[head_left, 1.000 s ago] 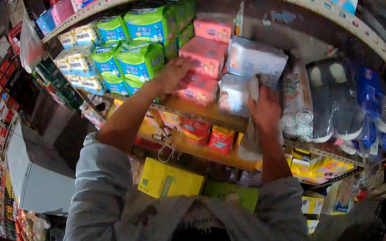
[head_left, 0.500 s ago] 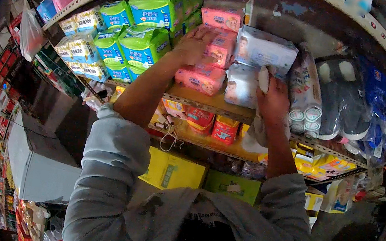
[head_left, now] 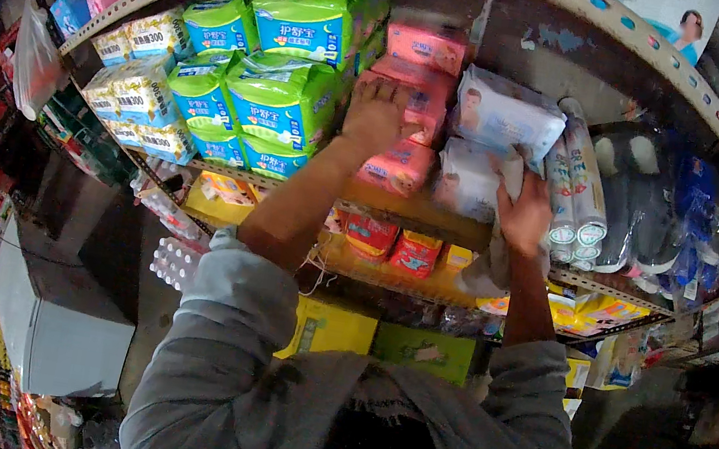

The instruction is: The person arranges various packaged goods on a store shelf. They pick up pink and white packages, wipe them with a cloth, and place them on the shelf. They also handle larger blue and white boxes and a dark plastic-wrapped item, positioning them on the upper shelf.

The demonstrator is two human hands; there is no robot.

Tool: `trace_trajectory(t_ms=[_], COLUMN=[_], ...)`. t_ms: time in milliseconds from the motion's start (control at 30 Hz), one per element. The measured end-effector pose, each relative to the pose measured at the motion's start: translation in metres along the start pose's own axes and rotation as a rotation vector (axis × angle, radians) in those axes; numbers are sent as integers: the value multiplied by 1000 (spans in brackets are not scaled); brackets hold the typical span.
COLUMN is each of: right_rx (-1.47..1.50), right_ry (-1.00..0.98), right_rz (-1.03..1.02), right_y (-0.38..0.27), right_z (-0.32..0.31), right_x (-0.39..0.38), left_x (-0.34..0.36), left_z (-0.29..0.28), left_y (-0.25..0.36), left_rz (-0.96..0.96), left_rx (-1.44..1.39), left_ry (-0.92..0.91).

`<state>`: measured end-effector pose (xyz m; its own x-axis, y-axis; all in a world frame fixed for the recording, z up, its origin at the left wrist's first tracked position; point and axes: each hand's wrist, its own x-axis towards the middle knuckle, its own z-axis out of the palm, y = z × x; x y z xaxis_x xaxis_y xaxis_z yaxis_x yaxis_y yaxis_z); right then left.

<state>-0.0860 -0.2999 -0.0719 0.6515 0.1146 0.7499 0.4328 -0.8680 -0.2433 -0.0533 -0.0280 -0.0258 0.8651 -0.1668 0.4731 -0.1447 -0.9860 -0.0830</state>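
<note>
My left hand [head_left: 376, 115] rests with spread fingers on the middle of three stacked pink packs [head_left: 422, 43]. To its left stand stacked green packs [head_left: 276, 100]. My right hand [head_left: 522, 207] grips a light grey-beige cloth [head_left: 495, 265] that hangs down over the shelf edge. Its fingertips are beside two white packs [head_left: 503, 107] with baby pictures, stacked one on the other.
White-gold tissue packs [head_left: 132, 98] fill the shelf's left; bagged rolls [head_left: 570, 182] and dark slippers [head_left: 633, 200] its right. A perforated metal beam [head_left: 699, 66] arches above. Red packs [head_left: 411, 255] sit on the shelf below, over a yellow box [head_left: 326, 326]. A white cabinet [head_left: 73, 340] stands lower left.
My left hand has moved up from the lower pink packs onto the middle one. My right hand still holds the cloth beside the white packs. The camera's view has shifted slightly.
</note>
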Motion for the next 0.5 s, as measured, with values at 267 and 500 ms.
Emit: trace_trajectory(t_ms=[267, 500], right_rx=[-20, -73], right_ry=[63, 92], right_rz=[-43, -35], right_y=[1, -2], right_z=[8, 7], right_x=[1, 0], left_x=[-18, -10], left_z=[14, 15], left_y=[1, 1], left_rz=[30, 30], left_rx=[-137, -203], left_ry=[227, 290])
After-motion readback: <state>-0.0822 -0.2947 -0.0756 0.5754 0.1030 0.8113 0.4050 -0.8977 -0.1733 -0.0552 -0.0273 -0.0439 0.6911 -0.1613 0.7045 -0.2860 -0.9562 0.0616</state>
